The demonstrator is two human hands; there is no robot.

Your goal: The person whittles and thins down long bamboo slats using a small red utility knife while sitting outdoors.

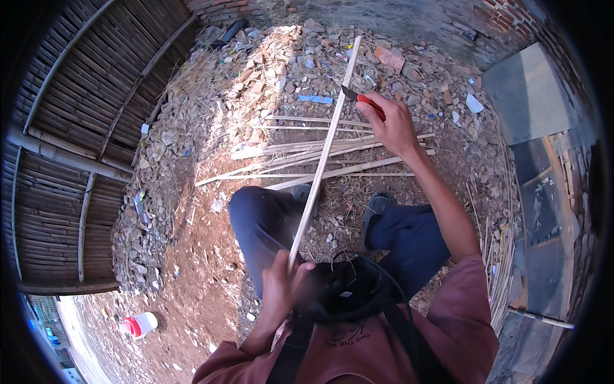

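Note:
My left hand (pixel 286 281) grips the near end of a long pale bamboo strip (pixel 325 152) that runs away from me toward the far rubble. My right hand (pixel 391 123) holds a knife with a red handle (pixel 369 102); its dark blade rests against the strip about two thirds of the way up. Several split bamboo strips (pixel 307 157) lie crosswise on the ground under the held one. My knees in dark trousers (pixel 262 224) sit below it.
A woven bamboo wall (pixel 77 128) stands at the left. Stones and rubble (pixel 281 64) cover the far ground. A white bottle with a red cap (pixel 141 325) lies at the lower left. Thin bamboo slivers (pixel 502 256) and grey slabs (pixel 531 96) are at the right.

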